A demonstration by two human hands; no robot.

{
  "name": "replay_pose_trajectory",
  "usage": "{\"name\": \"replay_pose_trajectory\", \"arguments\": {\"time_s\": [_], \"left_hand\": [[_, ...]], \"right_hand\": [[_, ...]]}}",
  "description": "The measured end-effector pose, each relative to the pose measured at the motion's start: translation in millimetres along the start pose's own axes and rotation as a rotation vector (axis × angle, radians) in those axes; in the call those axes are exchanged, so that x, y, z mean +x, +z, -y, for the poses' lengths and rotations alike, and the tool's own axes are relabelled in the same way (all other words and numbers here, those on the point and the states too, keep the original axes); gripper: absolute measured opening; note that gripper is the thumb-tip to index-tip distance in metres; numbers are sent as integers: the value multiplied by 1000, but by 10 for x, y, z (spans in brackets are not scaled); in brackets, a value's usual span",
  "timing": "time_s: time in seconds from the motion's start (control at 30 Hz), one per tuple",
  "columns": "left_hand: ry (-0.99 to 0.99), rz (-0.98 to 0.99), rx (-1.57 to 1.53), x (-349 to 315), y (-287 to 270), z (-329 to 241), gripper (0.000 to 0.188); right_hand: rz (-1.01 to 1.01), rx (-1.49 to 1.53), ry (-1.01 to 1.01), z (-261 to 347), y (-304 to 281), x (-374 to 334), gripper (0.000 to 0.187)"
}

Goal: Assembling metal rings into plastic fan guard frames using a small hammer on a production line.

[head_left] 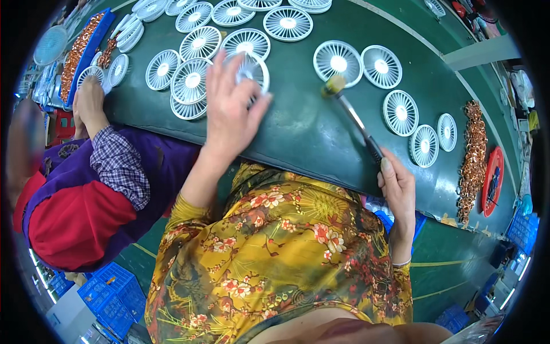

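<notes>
My right hand (398, 186) is wrapped around the dark grip of a hammer (356, 119) with a metal shaft. Its yellowish head (334, 86) is slightly blurred and overlaps the lower rim of a white spoked disc (338, 57). My left hand (232, 112) is raised above the green table, fingers spread and thumb apart. Behind its fingers is another white spoked disc (260, 73), partly hidden by them; whether they touch cannot be told. More such discs (192, 80) lie overlapping just left of this hand.
Further discs (401, 113) dot the green table (309, 137). A heap of copper-coloured parts (473, 160) lies at right beside a red tray (492, 182). At left, a co-worker in a red cap (74, 226) handles a disc near a blue tray (103, 28) of copper-coloured parts. Blue crates (112, 298) stand below.
</notes>
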State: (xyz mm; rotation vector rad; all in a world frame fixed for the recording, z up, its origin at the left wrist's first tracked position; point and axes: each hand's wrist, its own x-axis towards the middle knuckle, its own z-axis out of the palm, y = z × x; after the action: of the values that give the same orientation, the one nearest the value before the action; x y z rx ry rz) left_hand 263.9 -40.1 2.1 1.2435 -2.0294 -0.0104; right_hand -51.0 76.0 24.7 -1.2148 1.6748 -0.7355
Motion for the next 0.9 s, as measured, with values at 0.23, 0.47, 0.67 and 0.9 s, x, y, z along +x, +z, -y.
{"name": "replay_pose_trajectory", "arguments": {"time_s": [0.23,0.47,0.67,0.9], "left_hand": [[-58,227,-247,-237,149,-309,25],[-143,136,-243,-180,187,-328,81],[-275,102,-346,-166,173,-307,99],[-200,27,-408,-173,41,-142,69]], "right_hand": [[-103,175,-197,284,-46,-92,35],[101,-208,-204,320,80,-20,33],[73,-13,-283,504,-27,-149,33],[142,-379,-266,489,248,156,30]]}}
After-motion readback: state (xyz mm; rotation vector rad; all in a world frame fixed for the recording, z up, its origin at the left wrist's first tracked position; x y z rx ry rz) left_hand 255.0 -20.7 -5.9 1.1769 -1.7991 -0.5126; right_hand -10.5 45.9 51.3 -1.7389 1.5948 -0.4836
